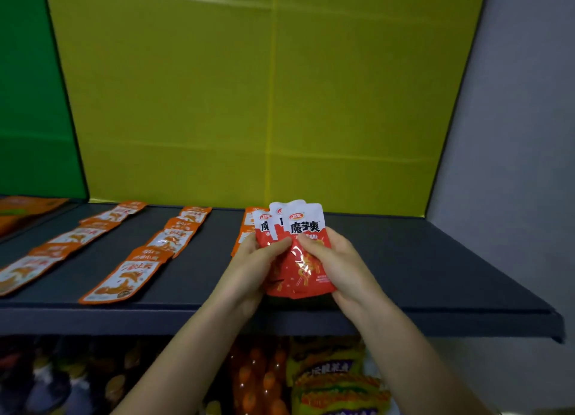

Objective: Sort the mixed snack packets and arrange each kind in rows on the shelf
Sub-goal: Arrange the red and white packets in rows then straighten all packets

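Over shelf, hands (curled) around red packets

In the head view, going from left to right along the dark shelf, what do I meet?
First row of orange packets → second row of orange packets → third orange row, partly hidden → red packets, held by the left hand and the right hand → bare shelf.

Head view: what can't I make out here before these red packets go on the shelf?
All in the head view:
The red packets: fanned and overlapping in the left hand and right hand; three tops show, exact count unclear.
The third orange row: mostly hidden behind the red packets and left hand.
The leftmost orange row: cut off by the frame's left edge.
The bags below the shelf: dark, blurred, partly behind the forearms.
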